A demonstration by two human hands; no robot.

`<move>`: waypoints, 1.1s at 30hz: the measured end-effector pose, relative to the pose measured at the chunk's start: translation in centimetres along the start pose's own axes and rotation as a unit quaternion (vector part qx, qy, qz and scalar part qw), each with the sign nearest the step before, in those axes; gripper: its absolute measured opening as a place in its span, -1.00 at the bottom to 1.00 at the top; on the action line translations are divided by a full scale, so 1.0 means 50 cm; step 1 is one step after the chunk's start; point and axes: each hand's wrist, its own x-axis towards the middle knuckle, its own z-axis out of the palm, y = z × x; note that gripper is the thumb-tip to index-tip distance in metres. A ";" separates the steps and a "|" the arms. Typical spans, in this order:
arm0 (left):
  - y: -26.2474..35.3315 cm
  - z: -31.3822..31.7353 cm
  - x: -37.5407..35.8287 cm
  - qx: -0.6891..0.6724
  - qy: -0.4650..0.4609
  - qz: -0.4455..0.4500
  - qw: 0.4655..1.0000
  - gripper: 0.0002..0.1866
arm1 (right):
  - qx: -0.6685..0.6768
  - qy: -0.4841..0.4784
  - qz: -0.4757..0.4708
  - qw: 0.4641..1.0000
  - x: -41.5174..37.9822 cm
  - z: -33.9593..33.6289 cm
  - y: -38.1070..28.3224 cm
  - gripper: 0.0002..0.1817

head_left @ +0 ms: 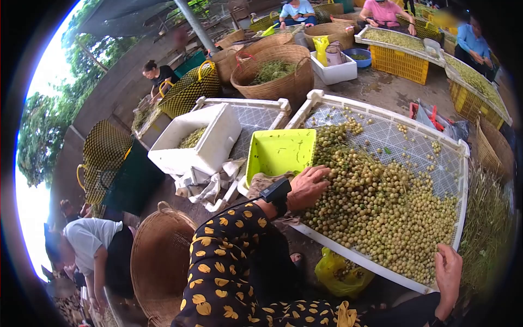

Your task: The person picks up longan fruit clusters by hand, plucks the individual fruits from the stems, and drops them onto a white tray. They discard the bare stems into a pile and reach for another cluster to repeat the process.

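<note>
A white-framed mesh tray (381, 111) holds a heap of small round yellow-brown fruits (376, 201), some with stems, thickest toward its left and front. My left hand (309, 188) lies on the left edge of the heap, fingers stretched over the fruits, beside a lime-green bin (280, 152). At the tray's near right corner is my right hand (448, 272), its fingers bent together by the fruits' edge; whatever they hold, if anything, is hidden. Under the tray's front edge sits a yellow plastic bag (340, 275) with dark bits inside.
Left of the bin stands a white foam box (212, 139) with greenish contents. A tall wicker basket (158, 256) is at my left, another basket (272, 87) behind. Dry stalks (485, 218) pile up at the right. Several people work around other trays and baskets.
</note>
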 end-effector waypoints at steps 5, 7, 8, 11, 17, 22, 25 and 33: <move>-0.044 -0.083 -0.075 0.188 0.069 -0.187 0.962 -0.49 | -0.013 -0.022 0.047 0.999 0.005 0.011 -0.020 -0.80; -0.113 -0.095 -0.118 0.225 0.118 -0.354 0.900 -0.40 | -0.041 -0.022 0.023 0.999 0.006 0.014 -0.009 -0.79; -0.135 -0.115 -0.131 0.139 0.106 -0.451 0.875 -0.36 | -0.057 -0.022 0.014 0.998 0.007 0.016 -0.005 -0.78; -0.242 -0.097 -0.191 0.011 0.014 -0.583 0.812 -0.42 | -0.036 -0.040 0.046 0.997 0.015 0.022 -0.010 -0.77; -0.318 -0.059 -0.252 -0.079 0.094 -0.528 0.840 -0.69 | -0.040 -0.031 0.033 0.998 0.029 0.043 0.007 -0.77; -0.391 -0.161 -0.279 0.020 0.112 -0.473 0.874 -0.73 | -0.060 -0.044 0.065 0.995 0.036 0.053 0.005 -0.77; -0.454 -0.242 -0.283 0.086 0.122 -0.458 0.876 -0.76 | -0.056 -0.057 0.077 0.994 0.044 0.053 -0.006 -0.78; -0.462 -0.238 -0.268 0.377 0.076 -0.403 0.831 -0.66 | -0.020 -0.035 0.066 0.997 0.044 0.069 0.008 -0.80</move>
